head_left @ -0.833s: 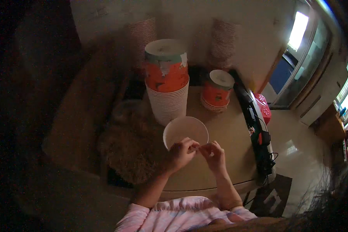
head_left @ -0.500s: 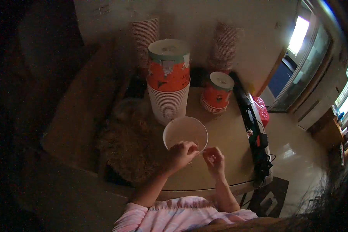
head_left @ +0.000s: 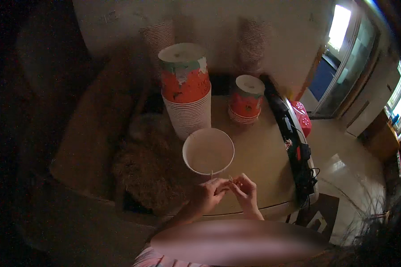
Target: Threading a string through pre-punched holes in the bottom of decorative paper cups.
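Close together at the table's near side, my left hand (head_left: pixel 206 196) and my right hand (head_left: pixel 246 189) are both closed in a pinch, fingertips almost meeting. A thin pale strand (head_left: pixel 212 174) sticks up from my left hand, against the rim of a white paper tub (head_left: pixel 208 151). The tub stands open side up just beyond my hands, and its inside looks bare. Something small shows at my right fingertips, too small to name. To the left lies a brown, shaggy pile of fibres (head_left: pixel 149 175), dim in the shadow.
Behind the tub rises a tall stack of tubs (head_left: pixel 187 107), topped by an upside-down orange and green one. A shorter stack (head_left: pixel 247 100) stands right of it. Dark cables (head_left: pixel 304 187) run along the table's right edge, beside a pink-red box (head_left: pixel 301 118).
Both hands have drawn back from over the tub's near rim toward me, and the right hand's fingers have closed more. The whole view has shifted slightly.
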A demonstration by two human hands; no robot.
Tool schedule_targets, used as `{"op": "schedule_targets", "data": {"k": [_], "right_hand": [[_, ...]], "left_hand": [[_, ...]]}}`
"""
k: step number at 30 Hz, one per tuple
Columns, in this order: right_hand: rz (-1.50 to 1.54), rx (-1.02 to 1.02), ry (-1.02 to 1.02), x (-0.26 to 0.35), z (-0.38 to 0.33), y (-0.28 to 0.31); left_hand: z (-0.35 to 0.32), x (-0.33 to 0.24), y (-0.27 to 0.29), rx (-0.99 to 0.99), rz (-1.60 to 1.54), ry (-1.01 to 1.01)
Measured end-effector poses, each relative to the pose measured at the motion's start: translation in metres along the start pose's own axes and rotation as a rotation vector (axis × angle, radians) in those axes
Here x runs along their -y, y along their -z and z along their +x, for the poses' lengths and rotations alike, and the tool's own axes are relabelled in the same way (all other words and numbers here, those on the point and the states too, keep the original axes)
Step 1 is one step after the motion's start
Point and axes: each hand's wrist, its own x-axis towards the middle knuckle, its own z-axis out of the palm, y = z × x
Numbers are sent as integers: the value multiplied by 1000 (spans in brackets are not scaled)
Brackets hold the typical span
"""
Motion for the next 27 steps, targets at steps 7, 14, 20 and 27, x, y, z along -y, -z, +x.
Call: {"op": "schedule_targets", "data": {"k": [7,14,20,27], "right_hand": [[202,-111,-2,28,0,9],[171,-193,45,33,6,8],[-17,131,-272,11,-22,15],[-44,203,-208,6,-44,-14]], "left_hand": [[-23,18,2,92,31,-92],[-35,19,9,15,-11,120],[-44,26,1,-21,-100,121],[-49,16,-4,-16,147,-15]]}}
